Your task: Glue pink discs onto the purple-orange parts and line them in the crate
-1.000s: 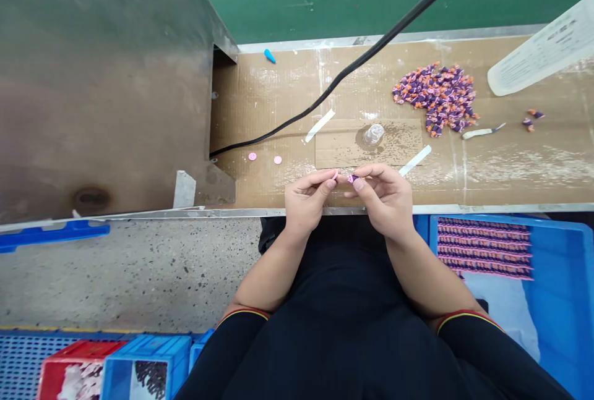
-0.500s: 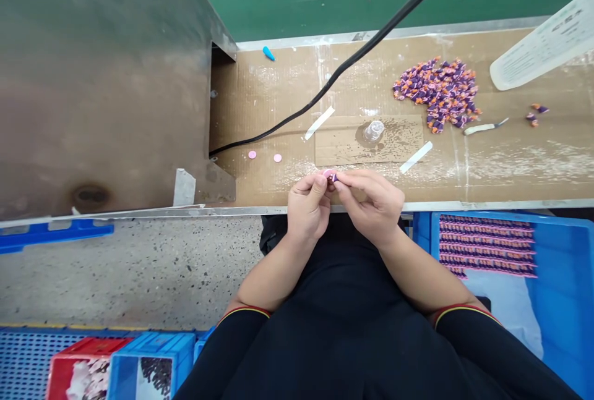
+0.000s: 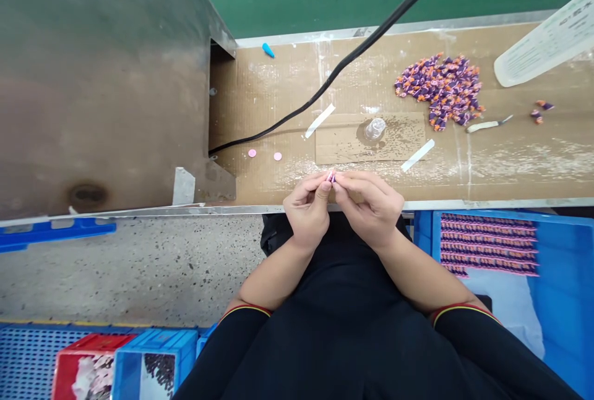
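- Two hands of yours are working fingertip to fingertip at the near edge of the table.
- Left hand: thumb and fingers pinching the left side of a small pink-and-purple piece; fingers hide most of it.
- Right hand: thumb and forefinger pinching the same piece from the right.
- Piece location: between your fingertips, just nearer you than the flat cardboard strip.
- On that strip: a small clear lump in a wet-looking patch, dark specks to its right.
- Left of your hands: one pink disc, another beyond it, both flat on the table.
- Ahead right: a pile of purple, pink and orange pieces; a pale thin-tipped tool lies just beside it, two loose pieces further right.
- White bottle at far right; black cable crosses the view.
- By your right arm: blue bin with rows of similar pieces inside.
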Motion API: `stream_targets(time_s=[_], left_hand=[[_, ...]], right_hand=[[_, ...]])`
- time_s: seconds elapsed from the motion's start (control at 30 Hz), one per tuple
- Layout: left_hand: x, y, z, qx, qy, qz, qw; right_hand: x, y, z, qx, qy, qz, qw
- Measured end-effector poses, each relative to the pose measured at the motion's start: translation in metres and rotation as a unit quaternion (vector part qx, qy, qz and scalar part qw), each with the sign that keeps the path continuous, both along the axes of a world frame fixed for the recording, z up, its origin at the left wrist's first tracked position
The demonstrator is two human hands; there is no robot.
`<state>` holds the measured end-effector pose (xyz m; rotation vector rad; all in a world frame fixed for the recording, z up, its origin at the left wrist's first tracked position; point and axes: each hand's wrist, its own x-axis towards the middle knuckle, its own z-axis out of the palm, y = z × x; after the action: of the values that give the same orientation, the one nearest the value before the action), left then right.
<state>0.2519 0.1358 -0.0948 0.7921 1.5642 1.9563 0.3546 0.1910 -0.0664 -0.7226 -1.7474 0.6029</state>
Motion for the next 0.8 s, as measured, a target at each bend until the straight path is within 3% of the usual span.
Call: stream_targets(time_s=[0.13,0.37,0.47,0.57,0.67,0.8], left_hand=[[0.003,-0.003,0.001,0.010,0.036,-0.002,0.999],[0.008,-0.007,-0.005,0.003,0.006,-0.021,1.000],[0.007,-0.005,-0.006,0.008,-0.022,-0.058,0.998],[0.001,-0.004,-0.007,0.012,-0.054,-0.081,0.995],[-0.010,-0.005,-0.008,0.032,-0.041,-0.057,0.997],[-0.026,-0.011,-0.008,0.050,0.029,-0.008,0.998]], right_hand=[[0.003,0.001,0.004,0.006,-0.022,-0.012,1.000],[0.003,0.000,0.001,-0.006,-0.016,-0.014,1.000],[0.009,0.004,0.003,-0.027,-0.016,-0.005,0.999],[0.029,0.020,0.006,-0.071,-0.085,0.011,0.994],[0.054,0.045,0.004,-0.063,-0.186,0.048,0.979],[0.074,0.071,-0.005,-0.017,-0.351,0.139,0.926]])
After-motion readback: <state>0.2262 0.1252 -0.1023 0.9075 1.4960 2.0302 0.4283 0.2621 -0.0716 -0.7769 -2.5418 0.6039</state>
